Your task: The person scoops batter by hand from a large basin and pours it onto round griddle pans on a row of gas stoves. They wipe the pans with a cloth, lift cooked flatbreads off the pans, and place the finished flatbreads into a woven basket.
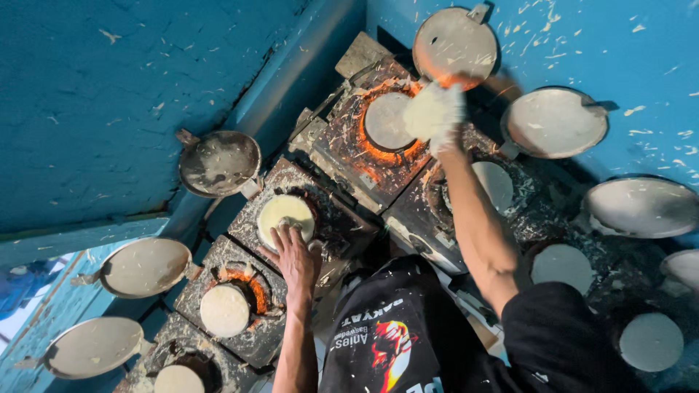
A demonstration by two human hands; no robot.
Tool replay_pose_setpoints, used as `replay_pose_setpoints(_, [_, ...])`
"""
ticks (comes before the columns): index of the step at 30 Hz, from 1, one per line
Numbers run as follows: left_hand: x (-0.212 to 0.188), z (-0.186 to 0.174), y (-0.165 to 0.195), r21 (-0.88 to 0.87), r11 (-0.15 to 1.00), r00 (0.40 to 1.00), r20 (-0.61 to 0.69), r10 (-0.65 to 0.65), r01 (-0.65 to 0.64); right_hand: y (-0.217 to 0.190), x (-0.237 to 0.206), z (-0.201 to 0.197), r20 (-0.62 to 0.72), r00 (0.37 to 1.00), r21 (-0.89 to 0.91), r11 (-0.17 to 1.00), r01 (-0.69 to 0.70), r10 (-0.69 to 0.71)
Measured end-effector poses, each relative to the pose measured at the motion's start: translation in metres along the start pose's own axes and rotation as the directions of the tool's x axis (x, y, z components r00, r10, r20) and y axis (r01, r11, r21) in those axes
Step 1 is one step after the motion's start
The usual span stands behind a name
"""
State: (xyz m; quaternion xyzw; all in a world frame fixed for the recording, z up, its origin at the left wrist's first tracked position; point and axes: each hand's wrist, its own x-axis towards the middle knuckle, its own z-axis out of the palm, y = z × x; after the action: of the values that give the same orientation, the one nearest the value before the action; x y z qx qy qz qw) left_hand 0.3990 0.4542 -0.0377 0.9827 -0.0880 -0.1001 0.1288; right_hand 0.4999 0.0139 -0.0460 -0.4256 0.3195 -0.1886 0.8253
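My left hand (295, 251) lies flat, fingers spread, pressing on the pale dough disc (285, 216) that sits in the second burner of the left row; it grips nothing. My right hand (435, 113) is coated white and bunched around a lump of dough (429, 108), held just beside the round plate (386, 121) on the glowing corner burner (371, 135) (how tightly the fingers close I cannot tell through the blur).

Hinged round lids stand open all round: one (220, 161) just left of my left hand, one (454, 45) above the right hand, another (553, 122) to its right. They line the blue walls (109, 94) and crowd the outer edges. More discs (224, 311) rest on neighbouring burners. Open room is only the narrow middle, over my black shirt (408, 335).
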Motion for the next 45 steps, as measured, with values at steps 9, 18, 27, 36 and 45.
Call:
replay_pose_setpoints(9, [-0.008, 0.015, -0.013, 0.030, 0.996, 0.988, -0.123, 0.090, -0.087, 0.004, -0.063, -0.031, 0.185, 0.941, -0.035, 0.959, -0.282, 0.283])
replay_pose_setpoints(18, [0.020, -0.012, -0.061, -0.464, 0.872, 0.980, -0.038, -0.194, 0.154, 0.062, -0.181, 0.027, 0.318, 0.820, 0.095, 0.845, -0.526, 0.475])
replay_pose_setpoints(27, [-0.063, -0.159, -0.193, -0.605, 0.772, 0.932, -0.359, -0.045, -0.196, 0.137, -0.252, 0.115, 0.773, 0.515, -0.625, 0.305, 0.719, 0.371])
replay_pose_setpoints(36, [-0.162, -0.100, -0.275, -0.456, 0.887, 0.995, -0.030, -0.096, 0.072, 0.233, -0.311, 0.244, 0.589, 0.713, -0.731, -0.125, 0.670, 0.380])
replay_pose_setpoints(45, [-0.200, -0.061, -0.311, -0.515, 0.853, 0.985, -0.170, -0.008, -0.082, 0.256, -0.369, 0.188, 0.809, 0.548, -0.501, -0.239, 0.832, 0.210])
